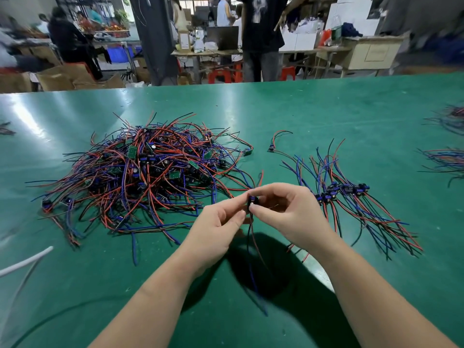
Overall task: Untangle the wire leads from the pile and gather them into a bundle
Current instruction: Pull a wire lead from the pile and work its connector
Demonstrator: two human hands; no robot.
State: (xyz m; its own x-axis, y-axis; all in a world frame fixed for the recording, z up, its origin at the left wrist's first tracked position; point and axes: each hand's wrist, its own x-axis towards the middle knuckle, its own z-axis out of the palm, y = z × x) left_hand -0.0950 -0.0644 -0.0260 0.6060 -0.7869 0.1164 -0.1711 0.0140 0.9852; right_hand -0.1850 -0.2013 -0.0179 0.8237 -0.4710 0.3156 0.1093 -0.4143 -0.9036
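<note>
Hands, left [218, 223] and right [283, 209], pinch one lead [251, 200] in their fingers between pile [140, 172] and bundle [351, 197] on the surface [301, 109].

Green table [326, 109]: white cable [30, 259] at its left edge; beyond its far edge, cardboard boxes [57, 79], red stools [221, 75] and a standing person [261, 33].

A big tangled pile of red, blue and black wire leads [140, 172], dotted with small green circuit boards, sprawls on the green counter [301, 109] left of centre. Well apart to its right lies a gathered bundle of the same leads [351, 197], dark blue modules lined up and wires fanning both ways. A single lead [252, 200] is pinched between the left hand [218, 227] and the right hand [288, 212], its wires hanging down. A lone curled lead [276, 141] lies between the pile and the bundle, farther back.
</note>
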